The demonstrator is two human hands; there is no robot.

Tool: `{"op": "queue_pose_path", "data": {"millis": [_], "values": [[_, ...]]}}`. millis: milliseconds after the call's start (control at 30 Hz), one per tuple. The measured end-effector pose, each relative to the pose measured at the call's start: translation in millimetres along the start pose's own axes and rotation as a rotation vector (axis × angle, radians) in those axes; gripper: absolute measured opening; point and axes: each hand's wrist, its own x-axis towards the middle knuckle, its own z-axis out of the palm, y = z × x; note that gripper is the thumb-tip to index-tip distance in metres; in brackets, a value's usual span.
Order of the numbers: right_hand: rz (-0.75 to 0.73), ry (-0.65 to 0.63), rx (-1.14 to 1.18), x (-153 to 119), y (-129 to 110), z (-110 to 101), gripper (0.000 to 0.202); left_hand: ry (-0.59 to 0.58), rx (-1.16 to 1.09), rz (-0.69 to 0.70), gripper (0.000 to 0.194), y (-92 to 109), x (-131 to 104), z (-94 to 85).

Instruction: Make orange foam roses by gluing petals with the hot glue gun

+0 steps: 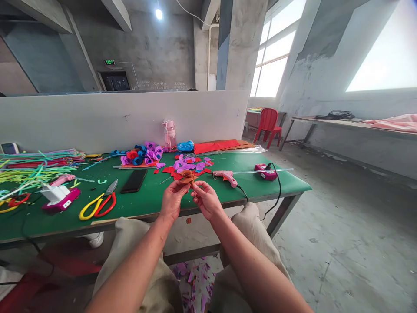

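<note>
Between my two hands, just over the near edge of the green table [153, 201], is a small brown paper flower [187, 174]. My left hand [174, 198] pinches it from the left side. From the right, the fingertips of my right hand [206, 198] close on its lower part. Beyond the hands lie loose red paper petals [168, 169] and purple petals [186, 165]. A pink glue gun [225, 176] rests to the right of my right hand. Left of my left hand are a black phone [134, 180] and scissors [100, 202] with one yellow and one red handle.
Finished-looking purple, red and blue paper flowers [141, 153] sit behind the phone. Colourful stems [35, 167] pile up at left, near a white plug on a magenta power block [61, 202]. Another magenta block [265, 172] with a black cable stands right. A pink bottle [169, 135] stands at the back.
</note>
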Motion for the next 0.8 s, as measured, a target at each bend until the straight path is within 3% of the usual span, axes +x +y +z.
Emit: {"op": "queue_pose_path", "data": {"millis": [800], "values": [[-0.139,-0.028,-0.164,-6.0,0.6,5.7,0.030,0.030,-0.070,0.000,0.031,2.1,-3.9,3.8]]}}
